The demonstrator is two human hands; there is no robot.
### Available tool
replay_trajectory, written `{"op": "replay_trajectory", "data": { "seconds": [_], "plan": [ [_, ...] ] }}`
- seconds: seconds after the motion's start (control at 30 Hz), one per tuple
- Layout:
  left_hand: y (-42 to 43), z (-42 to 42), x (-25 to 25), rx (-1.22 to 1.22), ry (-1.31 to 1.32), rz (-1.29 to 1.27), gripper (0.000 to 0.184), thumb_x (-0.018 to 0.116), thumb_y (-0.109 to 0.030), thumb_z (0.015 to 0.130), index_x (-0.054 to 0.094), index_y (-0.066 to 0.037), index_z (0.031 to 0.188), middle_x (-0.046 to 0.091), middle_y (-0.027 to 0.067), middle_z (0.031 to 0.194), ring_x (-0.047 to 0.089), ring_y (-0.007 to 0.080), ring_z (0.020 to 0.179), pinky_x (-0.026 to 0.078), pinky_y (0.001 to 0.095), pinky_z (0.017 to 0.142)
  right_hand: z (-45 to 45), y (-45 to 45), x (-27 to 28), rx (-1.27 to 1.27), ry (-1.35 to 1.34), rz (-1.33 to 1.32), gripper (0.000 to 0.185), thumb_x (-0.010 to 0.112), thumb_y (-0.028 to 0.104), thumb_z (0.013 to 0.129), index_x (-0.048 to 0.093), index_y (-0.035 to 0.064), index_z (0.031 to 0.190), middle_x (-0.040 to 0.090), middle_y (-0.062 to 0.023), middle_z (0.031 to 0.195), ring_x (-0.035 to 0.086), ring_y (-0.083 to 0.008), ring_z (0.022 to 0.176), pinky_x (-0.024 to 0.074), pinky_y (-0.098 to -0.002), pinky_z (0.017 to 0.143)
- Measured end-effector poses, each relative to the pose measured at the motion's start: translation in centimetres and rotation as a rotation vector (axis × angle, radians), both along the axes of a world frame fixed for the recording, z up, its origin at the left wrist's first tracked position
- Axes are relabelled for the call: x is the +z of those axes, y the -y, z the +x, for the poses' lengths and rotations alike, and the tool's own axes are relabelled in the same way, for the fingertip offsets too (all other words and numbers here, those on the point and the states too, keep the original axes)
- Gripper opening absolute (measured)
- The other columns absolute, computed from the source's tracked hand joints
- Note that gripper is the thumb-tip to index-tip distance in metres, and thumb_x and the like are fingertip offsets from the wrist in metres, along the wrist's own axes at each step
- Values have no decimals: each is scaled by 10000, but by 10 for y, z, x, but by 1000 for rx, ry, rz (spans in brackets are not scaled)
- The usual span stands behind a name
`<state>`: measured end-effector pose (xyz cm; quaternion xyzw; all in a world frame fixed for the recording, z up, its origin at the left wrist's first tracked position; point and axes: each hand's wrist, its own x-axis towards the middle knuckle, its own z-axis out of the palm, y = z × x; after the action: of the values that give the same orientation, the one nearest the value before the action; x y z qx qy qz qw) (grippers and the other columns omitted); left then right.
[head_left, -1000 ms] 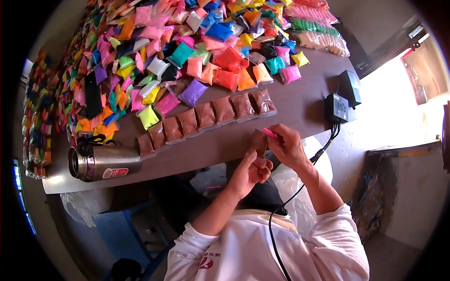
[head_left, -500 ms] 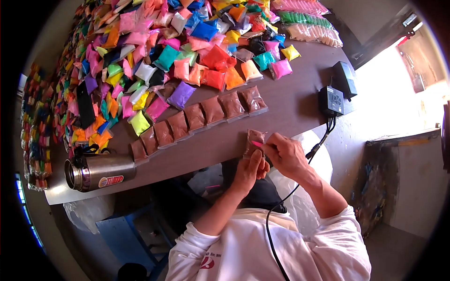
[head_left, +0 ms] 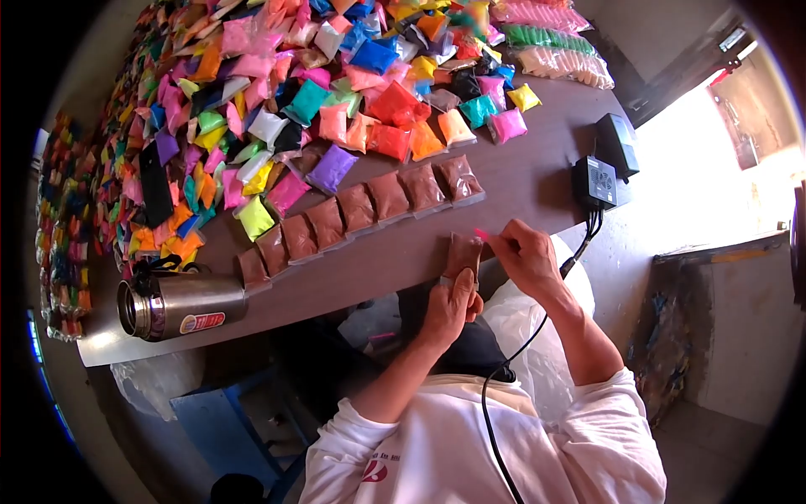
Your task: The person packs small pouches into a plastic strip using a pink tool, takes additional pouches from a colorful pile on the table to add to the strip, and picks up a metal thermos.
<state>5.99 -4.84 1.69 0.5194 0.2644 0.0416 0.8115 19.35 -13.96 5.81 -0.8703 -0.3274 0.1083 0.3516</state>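
Note:
My left hand (head_left: 456, 301) is closed on the lower end of a small clear bag of brown material (head_left: 464, 254), held upright at the table's near edge. Just right of the bag's top, my right hand (head_left: 529, 259) pinches a small, thin bright pink piece (head_left: 481, 233); its exact kind is too small to tell. The pink tip is close to the bag's upper corner, and I cannot tell whether they touch. Beyond my hands lies a slanted row of several similar brown bags (head_left: 357, 207), set edge to edge on the table.
A big heap of colourful small bags (head_left: 336, 92) covers the far and left table (head_left: 537, 193). A steel flask (head_left: 189, 304) lies at the left edge. At right stands a black box (head_left: 594, 182) with a cable (head_left: 525, 343) running past my right arm.
My right hand has moved right and slightly up, taking the pink piece off the front of the bag to beside its top corner. My left hand still holds the bag.

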Motion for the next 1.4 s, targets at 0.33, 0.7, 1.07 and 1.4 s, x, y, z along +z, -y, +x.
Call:
{"op": "replay_trajectory", "data": {
  "seconds": [0.33, 0.7, 1.07, 1.4],
  "plan": [
    [-1, -1, -5, -7, 59, -75, 510, 449, -477, 944, 417, -103, 600, 440, 15, 488, 458, 93, 444, 353, 228, 439, -7, -22, 16, 291, 227, -74, 144, 618, 117, 784, 560, 24, 689, 580, -141, 645, 561, -314, 553, 434, -394, 501],
    [5, 0, -11, -5, 109, -7, 433, 439, -403, 977, 498, -68, 710, 440, -2, 503, 402, 73, 399, 302, 220, 387, -10, -28, 8, 66, 246, -130, 119, 600, 106, 760, 565, 26, 679, 573, -138, 596, 582, -321, 553, 438, -395, 492],
    [-3, -6, -7, -44, 69, 81, 619, 376, -516, 957, 469, -50, 561, 485, 37, 467, 476, 103, 416, 358, 243, 416, -19, -33, 20, 419, 364, 35, 205, 667, 124, 729, 509, 40, 628, 536, -114, 580, 540, -321, 531, 404, -410, 463],
    [-6, -6, -11, -53, 74, 82, 584, 398, -482, 962, 403, -90, 529, 472, 46, 466, 458, 114, 398, 330, 231, 393, -9, -41, 9, 180, 329, -141, 193, 654, 156, 757, 542, 38, 651, 567, -124, 568, 580, -327, 559, 440, -392, 491]
  ]
}}
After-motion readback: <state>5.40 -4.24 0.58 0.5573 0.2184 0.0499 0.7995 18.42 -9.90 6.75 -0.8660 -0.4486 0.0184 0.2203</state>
